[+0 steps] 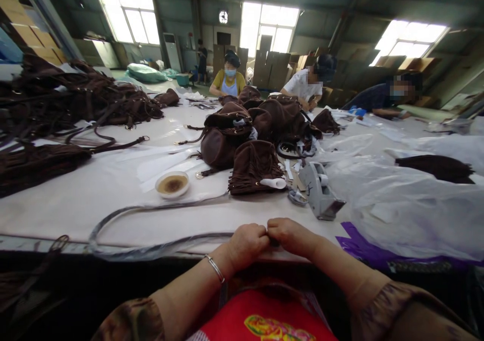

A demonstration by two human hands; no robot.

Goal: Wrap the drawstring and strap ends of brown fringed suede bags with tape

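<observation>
My left hand [249,243] is closed near the table's front edge, around one end of a long grey strap wrapped in clear film [151,250]. The strap loops left across the white tabletop [68,205]. Against its fingertips rests my right hand [289,235], also closed; a small dark bit shows between the hands, too hidden to name. Beyond them lie a fringed brown bag [255,167] with a white paper roll [274,183] on it, a grey tape dispenser [321,192] and a white dish of brownish paste [172,185].
Brown bags [272,117] are heaped mid-table, with a larger pile [75,94] at the left. Clear plastic sheeting [412,205] and purple material [363,245] lie at the right. Several people work across the table, including a person in a yellow top [230,85].
</observation>
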